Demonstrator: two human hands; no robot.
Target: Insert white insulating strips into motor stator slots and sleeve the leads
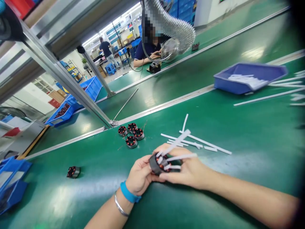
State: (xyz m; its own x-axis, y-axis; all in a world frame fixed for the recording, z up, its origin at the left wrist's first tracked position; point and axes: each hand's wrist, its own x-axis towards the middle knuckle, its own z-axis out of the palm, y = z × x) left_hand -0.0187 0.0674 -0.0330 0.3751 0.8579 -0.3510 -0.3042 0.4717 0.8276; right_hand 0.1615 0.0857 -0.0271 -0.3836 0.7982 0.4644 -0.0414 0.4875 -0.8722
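My left hand (139,176) and my right hand (188,170) both grip a small round motor stator (158,163) with copper windings, held just above the green table. Several white paper strips (177,143) stick out of its slots, fanning up and to the right. My left wrist wears a blue band and a metal bangle. My right fingers curl over the stator's top, near the strips.
Several finished stators (131,133) cluster beyond my hands; one lone stator (73,172) lies left. Loose white strips (205,143) lie on the table. A blue tray (247,78) of strips sits far right, blue bins (10,184) at left. A seated person (150,51) works across the line.
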